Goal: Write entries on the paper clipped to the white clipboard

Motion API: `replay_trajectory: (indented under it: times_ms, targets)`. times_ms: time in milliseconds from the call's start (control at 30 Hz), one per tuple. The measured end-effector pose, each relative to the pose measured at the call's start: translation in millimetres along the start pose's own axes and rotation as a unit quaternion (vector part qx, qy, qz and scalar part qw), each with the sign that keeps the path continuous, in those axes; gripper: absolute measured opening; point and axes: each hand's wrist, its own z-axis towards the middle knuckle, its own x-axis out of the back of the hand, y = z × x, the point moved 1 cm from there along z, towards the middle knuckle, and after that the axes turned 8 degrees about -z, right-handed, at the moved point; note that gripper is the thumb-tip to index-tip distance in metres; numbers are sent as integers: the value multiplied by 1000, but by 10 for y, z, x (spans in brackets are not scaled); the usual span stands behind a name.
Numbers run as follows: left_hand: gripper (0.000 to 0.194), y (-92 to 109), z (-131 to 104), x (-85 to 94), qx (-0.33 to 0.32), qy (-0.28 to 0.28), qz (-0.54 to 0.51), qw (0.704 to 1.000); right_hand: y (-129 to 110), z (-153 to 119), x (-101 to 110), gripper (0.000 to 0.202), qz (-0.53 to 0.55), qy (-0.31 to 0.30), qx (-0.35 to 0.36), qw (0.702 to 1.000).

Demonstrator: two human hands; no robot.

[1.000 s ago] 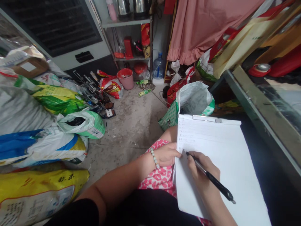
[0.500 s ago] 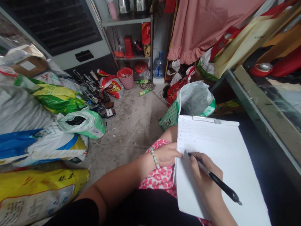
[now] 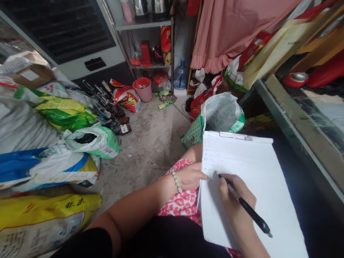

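Paper clipped to a board fills the lower right of the frame, resting on the person's lap, with a few faint written lines near its top. The right hand lies on the sheet at lower centre, fingers curled tight around a black pen whose tip touches the page and whose barrel slants down toward the lower right. The left hand, just left of the sheet, has its fingers loosely bent and its thumb pressed on the paper's left edge; a bead bracelet circles that wrist. Behind the top of the board stands an open green and white sack. Filled sacks pile along the left side, and a pink bucket sits on the concrete floor near a metal shelf at upper centre.
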Motion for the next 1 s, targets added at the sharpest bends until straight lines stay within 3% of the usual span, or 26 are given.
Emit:
replay_trajectory:
  times_ms: [433,1000]
  targets:
    - [38,8,1,-13,2,-7,0,1000,49,24,36,25,-19,-19,-41,999]
    - [36,20,8,-49,-9,-12,13,1000,37,26,49,22,-18,-4,-25,1000]
